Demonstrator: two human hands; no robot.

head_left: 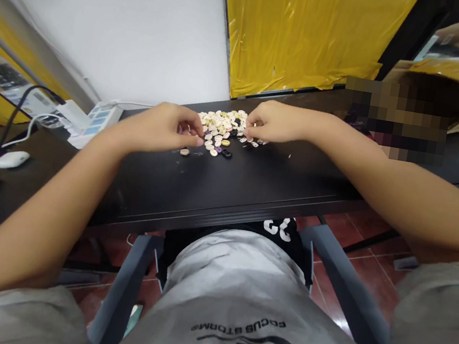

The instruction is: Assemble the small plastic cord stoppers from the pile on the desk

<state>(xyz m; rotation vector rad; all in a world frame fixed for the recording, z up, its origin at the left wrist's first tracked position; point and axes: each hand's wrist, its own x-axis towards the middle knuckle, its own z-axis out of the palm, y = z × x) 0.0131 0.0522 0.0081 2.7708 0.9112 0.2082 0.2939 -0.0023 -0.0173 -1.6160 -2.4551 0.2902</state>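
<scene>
Apparently mid-handling, the left hand curves loosely open and the right hand nearly pinches, any grip unclear, beside oval buttons heaped on the counter, their smallness calling for fingertip precision.

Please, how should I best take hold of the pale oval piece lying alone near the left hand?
Probably pinch the pale oval piece from above, by opposite rim edges: it looks thin, lies flat on the black table, and stands apart from the pile.
</scene>
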